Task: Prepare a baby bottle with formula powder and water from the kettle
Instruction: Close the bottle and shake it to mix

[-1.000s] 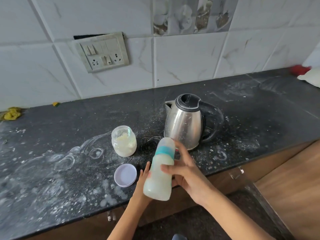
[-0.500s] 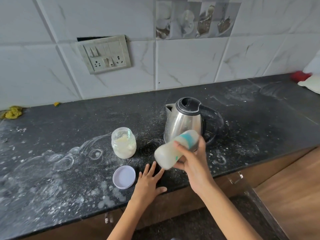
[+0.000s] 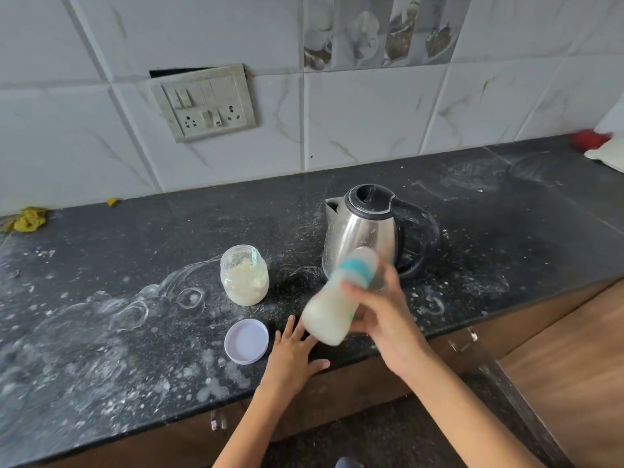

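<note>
While the left hand lies flat and empty on the near edge of the bench, fingers spread, the right hand is wrapped around the middle of the baby bottle and holds it above the bench, tilted so that its capped top leans away toward the kettle. The bottle is blurred with motion and filled with a milky white liquid, so the step in hand looks like shaking to mix the formula.

To do this well, the grip should stay firm around the body below the teal collar, with the cap checked tight so nothing sprays out. Short, even strokes that stay clear of the kettle should serve best. The braced left hand gives steadiness.

Just left of that hand sits the loose white lid, lying open side up on the bench. Beyond it stands the open formula jar, partly full of pale powder with a scoop handle showing inside. Further back and to the right, the steel kettle stands upright with its lid shut, directly behind the bottle. Spilled powder dusts the bench all around.
</note>
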### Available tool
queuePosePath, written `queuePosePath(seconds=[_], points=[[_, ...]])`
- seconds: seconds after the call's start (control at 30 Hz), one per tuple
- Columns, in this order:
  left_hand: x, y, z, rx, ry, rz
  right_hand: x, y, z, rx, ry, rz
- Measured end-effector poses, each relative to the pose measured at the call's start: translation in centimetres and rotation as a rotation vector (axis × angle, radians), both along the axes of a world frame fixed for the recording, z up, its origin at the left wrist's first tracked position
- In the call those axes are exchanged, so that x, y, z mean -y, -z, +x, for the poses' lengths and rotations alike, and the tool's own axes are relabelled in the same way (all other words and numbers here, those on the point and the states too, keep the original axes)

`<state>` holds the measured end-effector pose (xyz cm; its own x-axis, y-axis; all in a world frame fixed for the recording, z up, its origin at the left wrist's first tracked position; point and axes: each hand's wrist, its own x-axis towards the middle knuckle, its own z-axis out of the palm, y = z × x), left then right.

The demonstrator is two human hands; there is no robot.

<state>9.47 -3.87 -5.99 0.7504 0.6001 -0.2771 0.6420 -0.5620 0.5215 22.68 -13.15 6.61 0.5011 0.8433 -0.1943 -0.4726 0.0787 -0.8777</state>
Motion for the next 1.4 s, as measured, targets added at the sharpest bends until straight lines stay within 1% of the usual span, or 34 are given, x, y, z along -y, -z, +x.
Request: queuePosePath(seconds=[0.03, 0.07, 0.1, 0.13, 0.2, 0.23, 0.27, 0.33, 0.37, 0.4, 0.47, 0.5, 0.53, 0.57, 0.6, 0.63, 0.67, 0.7, 0.73, 0.8, 0.83, 0.87, 0.93, 1.0, 1.03, 1.1, 1.2, 1.4], points=[[-0.3, 0.0, 0.0, -0.004, 0.005, 0.058, -0.2, -0.5, 0.6, -0.043, 0.094, 0.026], [-0.5, 0.1, 0.0, 0.006, -0.017, 0.057, -0.3, -0.8, 1.0, -0.056, 0.136, 0.025], [-0.3, 0.1, 0.0, 0.013, -0.029, 0.027, -0.3, -0.6, 0.9, -0.029, 0.114, 0.003], [0.0, 0.2, -0.1, 0.035, -0.043, -0.010, -0.3, -0.4, 0.4, 0.013, 0.020, -0.024], [0.5, -0.1, -0.4, 0.144, -0.170, -0.110, 0.2, -0.2, -0.7, 0.072, -0.194, -0.042], [0.4, -0.1, -0.5, 0.158, -0.178, -0.111, 0.3, -0.4, -0.6, 0.092, -0.206, -0.028], [0.3, -0.1, -0.3, 0.115, -0.116, -0.051, 0.1, -0.6, 0.0, 0.090, -0.134, -0.005], [-0.3, 0.0, -0.2, 0.009, 0.006, 0.074, -0.3, -1.5, 1.2, -0.002, 0.094, 0.042], [-0.5, 0.0, -0.1, 0.022, -0.006, 0.077, -0.3, -1.7, 1.4, -0.029, 0.143, 0.056], [-0.4, 0.2, 0.0, 0.005, -0.004, 0.080, -0.3, -1.6, 1.2, -0.016, 0.126, 0.041], [0.2, 0.7, -0.3, 0.096, -0.082, -0.040, 0.1, -0.8, -0.3, 0.050, -0.101, -0.039], [0.5, 0.8, -0.6, 0.113, -0.108, -0.075, 0.4, -0.6, -1.0, 0.069, -0.195, -0.064], [0.5, 0.8, -0.7, 0.124, -0.125, -0.101, 0.6, -0.6, -1.2, 0.080, -0.210, -0.061], [0.4, 0.9, -0.6, 0.111, -0.122, -0.072, 0.5, -0.6, -0.9, 0.067, -0.137, -0.034], [0.2, 0.7, -0.4, 0.062, -0.074, 0.007, 0.3, -0.9, -0.3, 0.021, -0.007, -0.008], [-0.1, 0.6, -0.2, 0.042, -0.048, 0.043, 0.2, -1.2, 0.3, -0.042, 0.121, 0.019], [-0.5, 0.9, -0.1, 0.053, -0.022, 0.077, 0.1, -1.4, 0.5, -0.073, 0.198, 0.036], [-0.6, 1.0, 0.0, 0.070, -0.043, 0.049, 0.2, -1.3, 0.4, -0.045, 0.196, 0.023], [-0.2, 1.0, 0.0, 0.085, -0.053, 0.015, 0.3, -0.9, -0.1, 0.023, 0.118, -0.006], [0.5, 0.7, -0.5, 0.217, -0.213, -0.234, 0.8, 0.2, -1.7, 0.170, -0.102, -0.063], [0.7, 0.7, -0.9, 0.253, -0.234, -0.279, 1.0, 0.7, -2.2, 0.209, -0.145, -0.066], [0.8, 0.7, -0.9, 0.279, -0.224, -0.266, 1.0, 1.0, -2.2, 0.236, -0.129, -0.050], [0.5, 0.0, -0.6, 0.143, -0.089, -0.057, 0.6, 1.3, -1.4, 0.339, -0.006, -0.013], [-0.1, 0.0, -0.2, 0.003, 0.037, 0.089, 0.1, 1.9, -0.5, 0.568, 0.107, 0.000], [-0.3, -0.1, -0.1, -0.053, 0.067, 0.128, -0.2, 2.4, -0.2, 0.677, 0.137, -0.010], [-0.3, -0.1, 0.2, -0.104, 0.084, 0.139, -0.6, 3.6, 0.2, 0.817, 0.149, -0.045], [-0.3, -0.2, 0.1, -0.119, 0.093, 0.141, -1.0, 5.8, 0.8, 0.956, 0.165, -0.103], [-0.3, -0.3, 0.2, -0.123, 0.092, 0.126, -1.5, 8.8, 1.2, 1.029, 0.205, -0.150]])
